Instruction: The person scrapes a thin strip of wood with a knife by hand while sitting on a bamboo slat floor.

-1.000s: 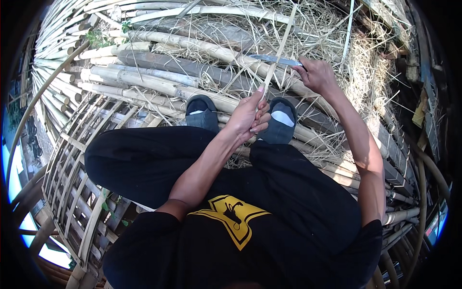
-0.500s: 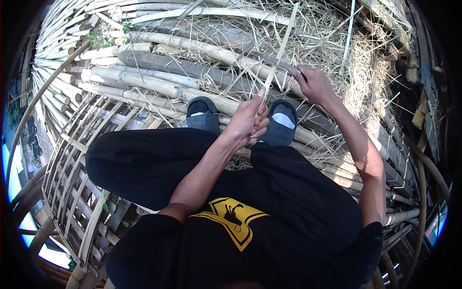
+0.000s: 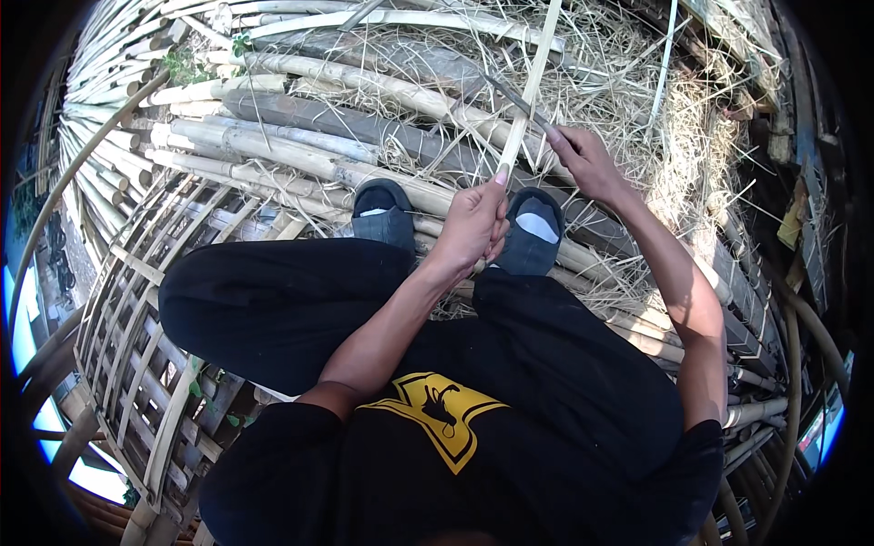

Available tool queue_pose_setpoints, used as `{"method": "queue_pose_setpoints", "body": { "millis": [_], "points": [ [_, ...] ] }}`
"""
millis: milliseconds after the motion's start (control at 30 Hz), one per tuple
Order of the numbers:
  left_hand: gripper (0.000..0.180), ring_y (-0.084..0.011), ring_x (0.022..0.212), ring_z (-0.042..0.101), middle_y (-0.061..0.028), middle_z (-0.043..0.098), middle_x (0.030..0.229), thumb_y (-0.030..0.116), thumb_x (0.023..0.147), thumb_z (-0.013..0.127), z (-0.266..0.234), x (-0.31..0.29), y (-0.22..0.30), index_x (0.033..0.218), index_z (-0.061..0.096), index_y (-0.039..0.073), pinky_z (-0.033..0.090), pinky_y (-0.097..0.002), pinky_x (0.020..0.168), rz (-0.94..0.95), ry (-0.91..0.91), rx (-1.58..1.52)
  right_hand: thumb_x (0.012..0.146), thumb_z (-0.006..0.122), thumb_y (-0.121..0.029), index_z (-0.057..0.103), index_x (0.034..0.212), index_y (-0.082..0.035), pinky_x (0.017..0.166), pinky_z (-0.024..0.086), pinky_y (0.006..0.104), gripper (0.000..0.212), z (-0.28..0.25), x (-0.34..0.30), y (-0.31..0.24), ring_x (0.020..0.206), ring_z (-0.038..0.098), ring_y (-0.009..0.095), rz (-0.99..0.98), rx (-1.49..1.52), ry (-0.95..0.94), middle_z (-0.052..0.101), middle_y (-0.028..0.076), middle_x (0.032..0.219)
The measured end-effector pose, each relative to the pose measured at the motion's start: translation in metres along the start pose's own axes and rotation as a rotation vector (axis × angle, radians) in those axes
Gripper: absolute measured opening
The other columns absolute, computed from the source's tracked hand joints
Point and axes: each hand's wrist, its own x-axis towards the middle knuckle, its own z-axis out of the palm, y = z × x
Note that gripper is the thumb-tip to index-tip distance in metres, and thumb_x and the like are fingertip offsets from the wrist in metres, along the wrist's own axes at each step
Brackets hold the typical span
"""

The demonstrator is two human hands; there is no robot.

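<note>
My left hand (image 3: 473,222) is closed round the lower part of a long, pale bamboo strip (image 3: 531,82), its thumb lying along the strip. The strip slants away from me, up past the top edge of the picture. In my right hand (image 3: 589,162) is a knife (image 3: 521,103) with a dark, narrow blade; the fingers wrap its handle and hide most of it. The blade crosses the strip a little beyond my left thumb and appears to touch it. Below the strip my two feet stand in dark slippers (image 3: 383,215).
Bamboo poles (image 3: 264,150) and a dark plank (image 3: 350,123) lie across the ground ahead. Thin pale shavings (image 3: 610,64) cover much of it. A woven bamboo lattice (image 3: 150,364) stands at my left, and a stack of cut poles (image 3: 96,136) lies at the far left.
The knife has turned slightly, its blade slanting more steeply across the strip. My left hand and the strip have shifted a little, the strip reaching further past the top edge.
</note>
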Motion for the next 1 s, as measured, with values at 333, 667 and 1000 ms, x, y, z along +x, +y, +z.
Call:
{"method": "queue_pose_setpoints", "body": {
  "millis": [333,667,1000],
  "points": [
    [0.046,-0.0063,0.032,0.030,0.0026,0.033,0.047,0.041,0.101,0.042,0.005,-0.007,-0.002,0.068,0.041,0.009,0.028,-0.0208,0.031,0.011,-0.046,0.009,0.098,0.048,-0.029,0.053,0.085,-0.001,0.053,0.037,0.0436,0.032,-0.001,-0.013,0.001,0.054,0.050,0.038,-0.160,-0.161,0.123,0.049,0.020,0.059],
    [0.047,-0.0061,0.032,0.029,0.0021,0.033,0.046,0.042,0.101,0.042,0.005,-0.008,0.003,0.066,0.039,0.010,0.025,-0.0208,0.028,-0.036,-0.071,-0.080,0.099,0.045,-0.036,0.055,0.086,-0.004,0.055,0.041,0.0455,0.036,0.000,-0.002,0.017,0.061,0.055,0.040,-0.200,-0.349,0.175,0.054,0.020,0.064],
    [0.048,-0.0046,0.033,0.030,0.0041,0.033,0.046,0.043,0.100,0.044,0.007,-0.021,0.002,0.065,0.040,0.010,0.026,-0.0198,0.030,-0.131,-0.214,0.043,0.100,0.041,-0.046,0.059,0.090,-0.002,0.054,0.037,0.0348,0.048,-0.116,-0.003,0.052,0.057,0.047,0.019,0.156,-0.325,0.379,0.051,0.007,0.062]
  ]
}}
